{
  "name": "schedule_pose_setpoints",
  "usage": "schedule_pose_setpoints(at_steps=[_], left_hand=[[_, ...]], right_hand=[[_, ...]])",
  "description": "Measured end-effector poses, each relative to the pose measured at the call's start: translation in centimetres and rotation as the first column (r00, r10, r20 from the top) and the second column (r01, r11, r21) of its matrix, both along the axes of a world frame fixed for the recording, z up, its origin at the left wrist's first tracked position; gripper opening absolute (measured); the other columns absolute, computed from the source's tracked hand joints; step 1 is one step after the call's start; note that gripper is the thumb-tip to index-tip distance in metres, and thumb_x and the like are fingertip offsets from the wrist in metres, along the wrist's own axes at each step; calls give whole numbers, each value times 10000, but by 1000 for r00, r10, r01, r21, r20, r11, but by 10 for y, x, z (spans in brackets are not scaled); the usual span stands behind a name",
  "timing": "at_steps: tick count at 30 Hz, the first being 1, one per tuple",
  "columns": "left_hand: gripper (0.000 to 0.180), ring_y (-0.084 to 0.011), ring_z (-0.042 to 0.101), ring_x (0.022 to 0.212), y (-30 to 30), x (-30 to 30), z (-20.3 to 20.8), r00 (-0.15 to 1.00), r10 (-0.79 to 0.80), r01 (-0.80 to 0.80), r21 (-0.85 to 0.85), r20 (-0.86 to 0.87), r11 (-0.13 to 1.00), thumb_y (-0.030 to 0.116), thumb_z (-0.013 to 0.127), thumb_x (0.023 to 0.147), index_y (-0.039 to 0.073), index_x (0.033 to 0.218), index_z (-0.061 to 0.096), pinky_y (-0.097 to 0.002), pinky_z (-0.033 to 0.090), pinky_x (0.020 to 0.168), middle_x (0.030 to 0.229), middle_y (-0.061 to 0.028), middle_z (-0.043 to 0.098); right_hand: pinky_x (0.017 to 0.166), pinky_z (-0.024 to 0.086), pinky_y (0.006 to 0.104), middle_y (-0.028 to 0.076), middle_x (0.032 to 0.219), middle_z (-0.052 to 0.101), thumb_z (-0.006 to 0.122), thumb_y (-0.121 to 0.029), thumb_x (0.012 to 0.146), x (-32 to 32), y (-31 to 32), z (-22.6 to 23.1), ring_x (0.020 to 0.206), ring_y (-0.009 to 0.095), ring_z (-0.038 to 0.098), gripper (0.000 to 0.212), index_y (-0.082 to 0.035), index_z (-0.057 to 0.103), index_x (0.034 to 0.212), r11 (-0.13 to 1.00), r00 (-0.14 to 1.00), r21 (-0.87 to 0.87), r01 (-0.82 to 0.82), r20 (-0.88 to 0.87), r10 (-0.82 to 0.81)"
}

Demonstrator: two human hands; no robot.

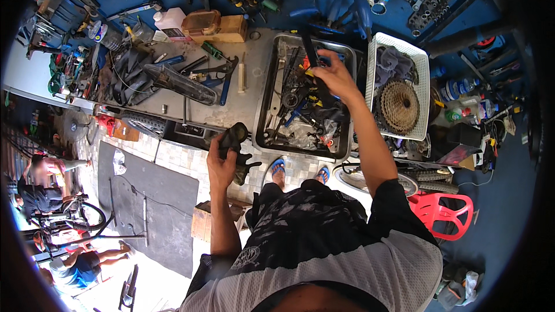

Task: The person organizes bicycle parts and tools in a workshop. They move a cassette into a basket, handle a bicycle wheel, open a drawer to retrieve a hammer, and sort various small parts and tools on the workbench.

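Note:
My left hand [222, 164] is closed around a dark, crumpled glove-like thing [236, 138], just off the front edge of the workbench. Finger-like bits of it hang to the right. Over the far right part of a metal tray [261, 95], my right hand [335, 75] grips a long black bar-shaped tool [309, 46] between thumb and fingers. The tool points away from me, and its lower part is hidden by the hand. Inside the tray lie black bike parts [291, 100], small tools and clear plastic bags.
Right of the tray, a white plastic basket [423, 69] holds a large cassette [399, 107] and grey rags. Pliers, a saddle-like black part [180, 84] and a hammer [229, 81] lie on the bench. A red chair [442, 214] stands right; other people sit at far left.

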State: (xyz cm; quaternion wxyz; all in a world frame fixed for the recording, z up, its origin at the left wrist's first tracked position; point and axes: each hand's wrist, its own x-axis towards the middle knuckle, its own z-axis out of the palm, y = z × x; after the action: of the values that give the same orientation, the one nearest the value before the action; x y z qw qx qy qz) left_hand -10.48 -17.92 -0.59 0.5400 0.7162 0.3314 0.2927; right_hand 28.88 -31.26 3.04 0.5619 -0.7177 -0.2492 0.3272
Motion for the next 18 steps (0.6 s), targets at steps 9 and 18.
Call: schedule_pose_setpoints(at_steps=[9,18], left_hand=[[434,-208,670,913,3,9,19,1000,13,-14,-8,-20,1000,65,607,919,-25,1343,578,-346,552,805,1044,-171,703],[444,-233,673,957,-5,-9,8,998,51,-48,52,-45,997,62,601,914,-30,1348,585,-359,552,857,1077,-199,706]], right_hand=[[755,500,311,43,862,673,684,-241,977,-29,-21,18,771,134,609,639,-122,494,1575,990,942,-23,-140,304,140],[827,540,334,148,1033,762,704,-257,916,-11,-17,-15,877,197,705,692,-61,526,1554,962,857,-274,-7,494,147]])
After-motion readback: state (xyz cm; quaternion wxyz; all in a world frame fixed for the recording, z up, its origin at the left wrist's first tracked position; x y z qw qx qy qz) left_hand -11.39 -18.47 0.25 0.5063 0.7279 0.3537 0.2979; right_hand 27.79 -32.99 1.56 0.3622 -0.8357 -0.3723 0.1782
